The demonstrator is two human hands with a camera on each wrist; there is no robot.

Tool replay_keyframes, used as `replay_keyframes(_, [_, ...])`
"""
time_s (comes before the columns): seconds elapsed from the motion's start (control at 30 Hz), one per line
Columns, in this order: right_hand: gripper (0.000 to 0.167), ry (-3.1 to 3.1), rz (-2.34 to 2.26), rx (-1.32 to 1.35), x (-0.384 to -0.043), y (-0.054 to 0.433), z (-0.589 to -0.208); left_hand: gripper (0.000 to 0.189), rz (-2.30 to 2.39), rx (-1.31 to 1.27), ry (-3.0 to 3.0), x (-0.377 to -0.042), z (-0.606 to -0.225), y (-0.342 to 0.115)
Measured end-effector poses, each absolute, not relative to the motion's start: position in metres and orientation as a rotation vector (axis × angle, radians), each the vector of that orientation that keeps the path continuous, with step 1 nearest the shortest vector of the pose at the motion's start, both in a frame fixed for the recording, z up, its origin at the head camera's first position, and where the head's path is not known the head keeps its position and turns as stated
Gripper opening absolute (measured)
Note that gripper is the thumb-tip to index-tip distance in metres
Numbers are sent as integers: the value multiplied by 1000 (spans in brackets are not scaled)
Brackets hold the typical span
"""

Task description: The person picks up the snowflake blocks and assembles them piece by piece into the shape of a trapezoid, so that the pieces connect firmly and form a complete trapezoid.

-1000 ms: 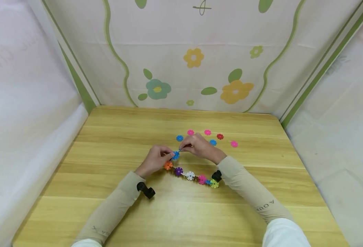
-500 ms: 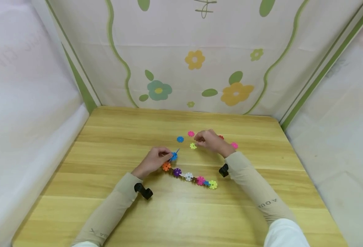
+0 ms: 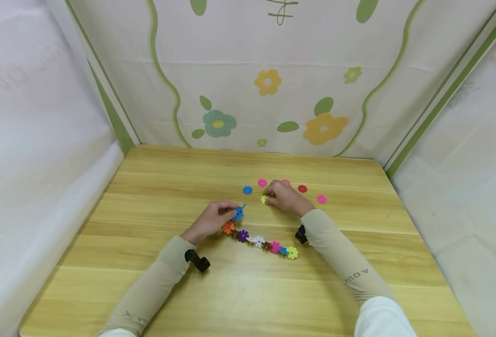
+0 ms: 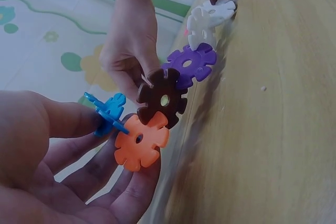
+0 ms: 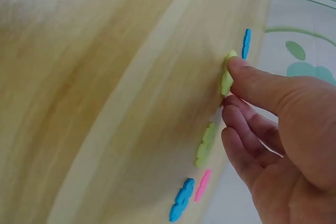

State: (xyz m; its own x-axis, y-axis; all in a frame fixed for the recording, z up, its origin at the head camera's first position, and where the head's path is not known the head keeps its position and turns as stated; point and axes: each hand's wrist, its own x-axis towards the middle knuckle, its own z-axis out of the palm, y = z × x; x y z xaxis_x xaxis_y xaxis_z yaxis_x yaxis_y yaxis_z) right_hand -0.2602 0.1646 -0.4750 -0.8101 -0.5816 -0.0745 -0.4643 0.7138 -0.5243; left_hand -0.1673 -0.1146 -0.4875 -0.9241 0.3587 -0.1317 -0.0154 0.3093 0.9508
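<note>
A flowered cloth (image 3: 231,42) hangs behind a wooden table (image 3: 248,299), and two tan sleeves (image 3: 344,260) reach in over it. Near the table's middle a chain (image 3: 259,241) of slotted, coloured discs slants from orange down to yellow at its far-right end. The left hand (image 3: 213,219) is clamped on the linked blue discs (image 3: 238,214) — thumb and fingers pinching them just beside the orange one. The right hand (image 3: 285,195) bends over a yellow disc (image 5: 226,74) farther back; its thumb touches it, though from here I can't tell whether the fingers grip. A blue disc (image 3: 248,190), pink discs (image 3: 321,199) and a red disc (image 3: 302,188) lie loose around that hand — well apart from the chain.
</note>
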Motion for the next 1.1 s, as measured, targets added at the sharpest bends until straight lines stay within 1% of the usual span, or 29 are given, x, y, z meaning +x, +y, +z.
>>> replay_keyframes(0.2, [15,2672,-699,-815,-260,168,-469,29,1639,289,2258,-170,-486,-114])
replay_keyframes(0.33, [11,2644,-787,-743,-255,171,-464,30,1639,287,2250,-171,-485,-115])
replay_keyframes(0.47, [8,2637,-841,-737,-251,175,-463,31,1629,289,2248,-172,-484,-116])
replay_keyframes(0.73, [10,2612,-929,-722,-238,176,-453,31,1615,291,2246,-173,-482,-116])
replay_keyframes(0.93, [14,2553,-1157,-672,-228,173,-455,30,1613,270,2230,-172,-483,-114])
replay_keyframes(1.1, [19,2524,-1218,-634,-222,166,-457,30,1605,257,2223,-170,-484,-112])
